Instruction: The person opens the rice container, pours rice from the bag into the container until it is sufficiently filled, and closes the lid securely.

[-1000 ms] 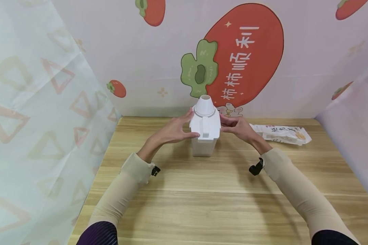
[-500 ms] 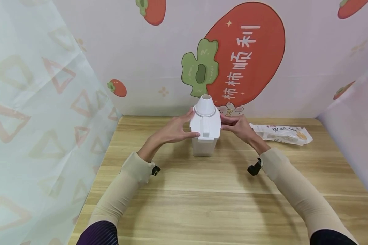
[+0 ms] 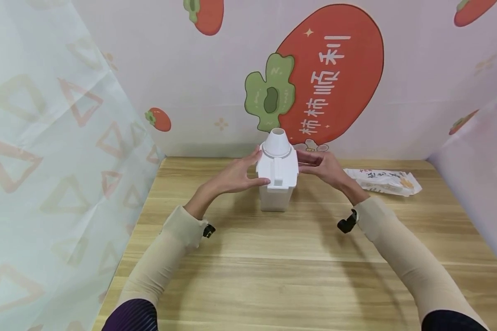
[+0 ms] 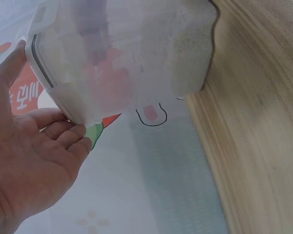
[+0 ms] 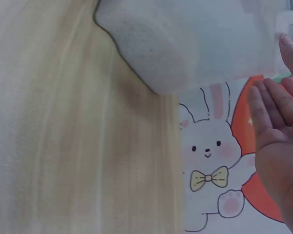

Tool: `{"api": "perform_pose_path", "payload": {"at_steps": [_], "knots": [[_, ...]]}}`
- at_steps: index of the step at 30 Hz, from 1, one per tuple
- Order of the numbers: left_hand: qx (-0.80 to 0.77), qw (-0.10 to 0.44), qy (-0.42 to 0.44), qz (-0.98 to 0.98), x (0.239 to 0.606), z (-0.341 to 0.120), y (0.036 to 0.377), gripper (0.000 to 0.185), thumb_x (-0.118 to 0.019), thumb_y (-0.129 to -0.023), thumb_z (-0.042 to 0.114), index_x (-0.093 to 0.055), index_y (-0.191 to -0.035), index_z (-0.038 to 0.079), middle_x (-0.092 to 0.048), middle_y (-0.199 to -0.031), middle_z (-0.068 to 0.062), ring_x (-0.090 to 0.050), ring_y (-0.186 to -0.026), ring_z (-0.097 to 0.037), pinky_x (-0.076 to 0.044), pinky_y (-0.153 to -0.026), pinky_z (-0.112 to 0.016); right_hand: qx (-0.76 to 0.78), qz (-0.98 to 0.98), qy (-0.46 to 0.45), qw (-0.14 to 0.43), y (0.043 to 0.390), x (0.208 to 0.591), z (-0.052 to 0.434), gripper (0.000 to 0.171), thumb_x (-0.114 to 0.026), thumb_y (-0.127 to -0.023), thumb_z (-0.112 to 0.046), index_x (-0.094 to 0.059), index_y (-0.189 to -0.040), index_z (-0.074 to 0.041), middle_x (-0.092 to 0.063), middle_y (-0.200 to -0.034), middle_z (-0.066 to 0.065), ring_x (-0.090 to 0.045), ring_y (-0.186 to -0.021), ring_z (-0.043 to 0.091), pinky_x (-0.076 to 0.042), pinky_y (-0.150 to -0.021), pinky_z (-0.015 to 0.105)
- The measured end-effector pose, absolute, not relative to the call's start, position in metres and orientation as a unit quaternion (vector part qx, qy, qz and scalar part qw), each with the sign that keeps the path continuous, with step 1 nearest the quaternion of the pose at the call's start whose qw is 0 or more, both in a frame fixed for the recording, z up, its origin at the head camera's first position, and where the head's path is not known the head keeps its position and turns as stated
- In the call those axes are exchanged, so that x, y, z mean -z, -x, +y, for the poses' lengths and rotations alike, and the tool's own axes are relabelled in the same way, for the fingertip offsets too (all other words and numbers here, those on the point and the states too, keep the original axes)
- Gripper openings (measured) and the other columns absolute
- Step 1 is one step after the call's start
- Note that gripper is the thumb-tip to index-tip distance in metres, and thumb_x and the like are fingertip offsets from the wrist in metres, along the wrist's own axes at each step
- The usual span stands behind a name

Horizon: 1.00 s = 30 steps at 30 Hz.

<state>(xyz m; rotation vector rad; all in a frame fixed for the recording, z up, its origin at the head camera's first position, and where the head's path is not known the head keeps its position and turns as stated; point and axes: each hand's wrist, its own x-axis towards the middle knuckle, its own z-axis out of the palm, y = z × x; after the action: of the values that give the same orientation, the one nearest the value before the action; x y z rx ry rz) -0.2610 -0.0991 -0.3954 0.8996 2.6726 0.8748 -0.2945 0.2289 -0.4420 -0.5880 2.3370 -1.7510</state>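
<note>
A frosted, boxy plastic container [image 3: 276,184] stands upright on the pale wood-grain table [image 3: 281,271], right between the two hands. Its smooth white lid [image 3: 278,169] rises into a round cone-shaped spout [image 3: 277,141]. The left hand [image 3: 232,177] presses flat, straight fingers against the lid's edge; the right hand [image 3: 325,169] is relaxed beside the opposite edge. A crinkled printed packet [image 3: 383,180] lies beyond the right hand.

A makeshift recording booth: wooden table [image 3: 273,276] boxed in by persimmon-print backdrop [image 3: 331,73] and plastic sheeting [image 3: 45,138].
</note>
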Motion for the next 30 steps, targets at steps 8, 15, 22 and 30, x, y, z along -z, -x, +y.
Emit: {"api": "perform_pose_path", "payload": {"at_steps": [8,15,22,30], "knots": [[-0.294,0.051,-0.254,0.92,0.384,-0.081,0.242,0.1,-0.064,-0.098,0.066,-0.024,-0.168,0.007,-0.023,-0.174,-0.012,-0.038,-0.155,-0.032,-0.037,-0.124,-0.046,0.569,0.78,0.241,0.102,0.301,0.423,0.228,0.067,-0.075,-0.099,-0.01,-0.047,-0.16,-0.008,-0.05,-0.162,0.01,-0.054,-0.144,0.037,-0.054,-0.103,0.024],[-0.268,0.014,-0.2,0.942,0.38,-0.06,0.228,0.105,-0.066,-0.094,0.07,-0.031,-0.165,0.001,-0.033,-0.171,-0.015,-0.049,-0.147,-0.036,-0.047,-0.116,-0.049,0.514,0.812,0.265,0.084,0.311,0.408,0.213,0.07,-0.075,-0.1,-0.014,-0.043,-0.163,-0.01,-0.045,-0.166,0.008,-0.047,-0.15,0.03,-0.045,-0.117,0.038],[-0.239,-0.007,-0.18,0.954,0.386,-0.051,0.223,0.103,-0.067,-0.093,0.07,-0.037,-0.162,-0.001,-0.03,-0.171,-0.02,-0.045,-0.15,-0.037,-0.049,-0.112,-0.055,0.477,0.838,0.259,0.06,0.317,0.398,0.196,0.067,-0.075,-0.101,-0.02,-0.047,-0.161,-0.01,-0.051,-0.161,0.011,-0.05,-0.148,0.031,-0.043,-0.118,0.05],[-0.239,-0.006,-0.186,0.953,0.387,-0.052,0.227,0.102,-0.068,-0.094,0.068,-0.037,-0.163,0.0,-0.032,-0.171,-0.019,-0.05,-0.145,-0.04,-0.05,-0.11,-0.055,0.471,0.85,0.233,0.044,0.319,0.401,0.186,0.063,-0.076,-0.1,-0.019,-0.051,-0.157,-0.006,-0.057,-0.155,0.015,-0.056,-0.141,0.031,-0.048,-0.114,0.046]]}}
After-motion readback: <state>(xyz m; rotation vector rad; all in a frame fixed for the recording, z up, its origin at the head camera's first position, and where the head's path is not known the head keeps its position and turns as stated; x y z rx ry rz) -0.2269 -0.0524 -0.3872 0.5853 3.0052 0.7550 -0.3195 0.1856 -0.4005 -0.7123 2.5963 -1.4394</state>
